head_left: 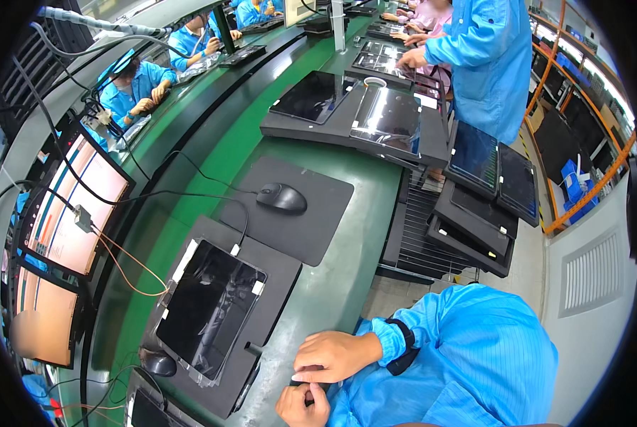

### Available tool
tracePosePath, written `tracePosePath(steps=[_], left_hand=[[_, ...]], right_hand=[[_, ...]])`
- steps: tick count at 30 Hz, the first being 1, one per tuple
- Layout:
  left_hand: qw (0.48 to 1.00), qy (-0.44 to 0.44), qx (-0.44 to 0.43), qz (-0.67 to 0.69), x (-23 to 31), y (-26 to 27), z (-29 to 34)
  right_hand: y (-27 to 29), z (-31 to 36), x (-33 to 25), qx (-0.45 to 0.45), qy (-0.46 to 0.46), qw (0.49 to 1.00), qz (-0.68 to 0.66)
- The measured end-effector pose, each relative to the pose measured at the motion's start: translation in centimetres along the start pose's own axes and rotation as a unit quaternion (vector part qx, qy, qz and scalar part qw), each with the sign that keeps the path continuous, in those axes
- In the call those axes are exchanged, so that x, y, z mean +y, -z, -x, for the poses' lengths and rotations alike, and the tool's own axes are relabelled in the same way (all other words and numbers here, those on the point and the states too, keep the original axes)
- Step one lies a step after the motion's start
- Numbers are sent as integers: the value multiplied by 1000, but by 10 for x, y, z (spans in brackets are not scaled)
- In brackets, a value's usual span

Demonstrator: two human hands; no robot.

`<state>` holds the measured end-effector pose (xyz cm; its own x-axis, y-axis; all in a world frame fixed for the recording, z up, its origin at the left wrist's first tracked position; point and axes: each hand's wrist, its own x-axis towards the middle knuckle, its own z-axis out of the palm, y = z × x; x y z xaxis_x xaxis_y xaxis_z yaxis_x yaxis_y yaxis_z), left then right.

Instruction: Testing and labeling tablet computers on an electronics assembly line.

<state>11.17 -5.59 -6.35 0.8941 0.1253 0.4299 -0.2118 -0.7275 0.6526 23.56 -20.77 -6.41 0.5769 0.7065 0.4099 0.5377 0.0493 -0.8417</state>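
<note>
Hands meeting at bench (332, 285) edge, panel waiting alongside.
I'm pinching something small and dark in left hand (303, 404), right hand (332, 354) covering; grip narrow, item unclear. Panel (208, 309) lying just left; keeping fingertips off glass seems wise.

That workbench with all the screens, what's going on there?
A person in a blue smock sits at a green bench. Both hands are drawn in close at the bench edge: the left hand and right hand pinch something small and dark that can't be made out. Beside them a dark tablet lies on a black tray, with a mouse on its mat beyond. Other workers handle tablets farther along.
</note>
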Motion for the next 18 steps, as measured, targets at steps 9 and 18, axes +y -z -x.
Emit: tracePosePath(steps=[9,18], left_hand=[[1000,-10,7,-18,-3,0,1],[999,6,-22,-47,-6,1,6]], right_hand=[[-5,1,4,-10,2,1000,26],[-4,0,6,-8,26,999,39]])
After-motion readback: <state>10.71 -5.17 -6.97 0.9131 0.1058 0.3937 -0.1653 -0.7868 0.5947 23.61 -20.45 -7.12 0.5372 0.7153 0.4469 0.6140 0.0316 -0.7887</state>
